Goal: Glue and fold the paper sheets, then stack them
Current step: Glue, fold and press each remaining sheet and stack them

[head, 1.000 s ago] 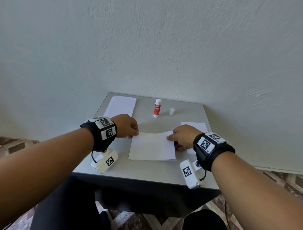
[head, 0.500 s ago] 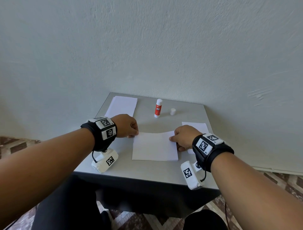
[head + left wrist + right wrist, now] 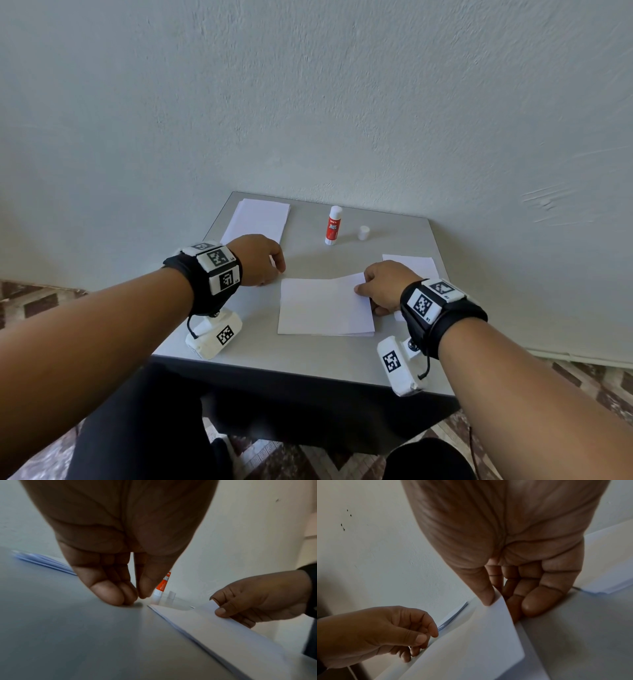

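A folded white paper sheet [image 3: 325,308] lies in the middle of the grey table [image 3: 308,356]. My right hand [image 3: 361,284] pinches its far right corner between thumb and fingers and holds that corner slightly raised; the right wrist view shows this pinch [image 3: 496,599]. My left hand [image 3: 279,265] sits just left of the sheet's far left corner. In the left wrist view its curled fingertips [image 3: 120,599] touch the bare table, apart from the paper edge [image 3: 171,619], and hold nothing. A red and white glue stick [image 3: 333,226] stands uncapped behind the sheet.
The glue's white cap [image 3: 363,233] stands to the right of the stick. A stack of white sheets [image 3: 257,219] lies at the back left corner, and more white paper [image 3: 411,265] lies behind my right hand. The wall rises directly behind the table.
My left hand has let go of the sheet's far left corner, which now lies flat. The sheet has shifted a little to the right, and my right hand keeps its pinch.
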